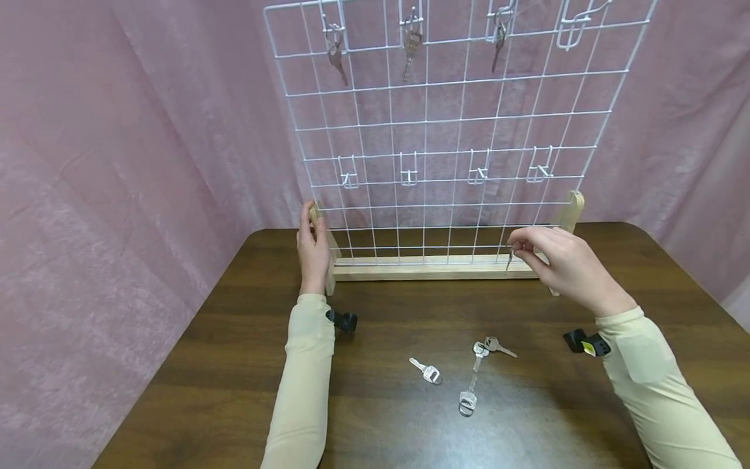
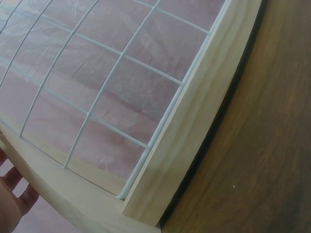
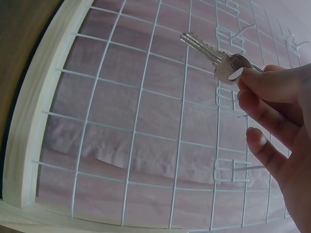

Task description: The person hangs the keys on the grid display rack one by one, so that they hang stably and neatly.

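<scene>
In the head view my right hand [image 1: 556, 264] pinches a key [image 1: 509, 260] by its ring, in front of the rack's lower right part. The right wrist view shows that silver key [image 3: 209, 52] with its ring between thumb and index finger of the hand [image 3: 284, 107]. My left hand [image 1: 313, 254] holds the wooden side post [image 1: 329, 251] of the white wire rack [image 1: 426, 121]; in the left wrist view only part of the hand [image 2: 12, 196] shows at the wood. Keys hang on three upper hooks, such as the left key [image 1: 336, 57].
On the brown table [image 1: 252, 391] lie several silver keys: one at the left [image 1: 426, 371], one lower down [image 1: 468, 398], and two close together at the right [image 1: 498, 347]. Hooks [image 1: 409, 176] in the lower row and the top right hook [image 1: 571, 29] hold no key. Pink cloth [image 1: 146, 117] hangs behind.
</scene>
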`<state>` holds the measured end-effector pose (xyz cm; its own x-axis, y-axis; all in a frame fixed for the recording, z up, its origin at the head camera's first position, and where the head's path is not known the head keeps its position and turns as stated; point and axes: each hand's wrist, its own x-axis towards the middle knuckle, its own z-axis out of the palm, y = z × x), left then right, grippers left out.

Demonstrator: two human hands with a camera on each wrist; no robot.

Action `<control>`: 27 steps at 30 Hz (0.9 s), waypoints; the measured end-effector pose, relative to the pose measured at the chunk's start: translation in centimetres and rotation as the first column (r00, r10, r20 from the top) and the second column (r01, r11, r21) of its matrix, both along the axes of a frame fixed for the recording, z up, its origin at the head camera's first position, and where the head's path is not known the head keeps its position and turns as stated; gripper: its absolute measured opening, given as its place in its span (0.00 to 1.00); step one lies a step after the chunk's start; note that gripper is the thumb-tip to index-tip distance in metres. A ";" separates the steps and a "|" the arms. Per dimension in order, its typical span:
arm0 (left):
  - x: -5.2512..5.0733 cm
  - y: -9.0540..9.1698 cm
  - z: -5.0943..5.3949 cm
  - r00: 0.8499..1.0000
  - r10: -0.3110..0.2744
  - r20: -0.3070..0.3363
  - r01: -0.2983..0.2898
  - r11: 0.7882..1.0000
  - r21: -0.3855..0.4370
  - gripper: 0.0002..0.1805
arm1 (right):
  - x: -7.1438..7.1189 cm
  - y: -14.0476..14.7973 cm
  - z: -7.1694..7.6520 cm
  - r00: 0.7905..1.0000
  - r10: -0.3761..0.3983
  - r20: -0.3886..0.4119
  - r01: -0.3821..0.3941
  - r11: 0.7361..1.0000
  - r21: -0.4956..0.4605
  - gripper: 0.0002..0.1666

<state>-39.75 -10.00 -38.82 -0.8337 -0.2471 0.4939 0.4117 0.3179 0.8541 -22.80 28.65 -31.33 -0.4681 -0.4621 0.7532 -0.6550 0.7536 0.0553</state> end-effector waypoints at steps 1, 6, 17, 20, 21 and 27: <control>0.0 -0.1 0.0 1.000 0.002 -0.003 -0.002 1.000 -0.001 0.21 | 0.0 0.1 0.1 1.000 0.006 -0.004 -0.006 1.000 -0.003 0.21; 0.0 -0.1 0.0 1.000 0.013 -0.001 -0.013 1.000 -0.008 0.21 | 0.0 0.7 0.6 0.999 0.023 -0.035 -0.023 0.999 -0.022 0.11; 0.0 -0.2 -0.1 1.000 0.007 -0.002 -0.007 1.000 -0.004 0.21 | 0.2 2.3 4.3 0.996 -0.010 -0.084 0.002 0.995 -0.097 0.14; 0.1 -0.2 0.0 1.000 0.004 -0.002 -0.004 1.000 -0.009 0.21 | 0.4 2.4 5.8 0.997 -0.014 -0.071 0.004 0.991 -0.134 0.13; 0.2 -0.2 0.0 1.000 0.004 -0.002 -0.004 1.000 -0.011 0.21 | 0.5 2.5 6.3 0.997 -0.019 -0.073 0.009 0.990 -0.139 0.17; 0.3 -0.2 0.1 1.000 0.000 -0.005 0.000 1.000 -0.014 0.21 | 0.7 2.5 9.3 0.993 -0.050 -0.105 0.031 0.985 -0.171 0.16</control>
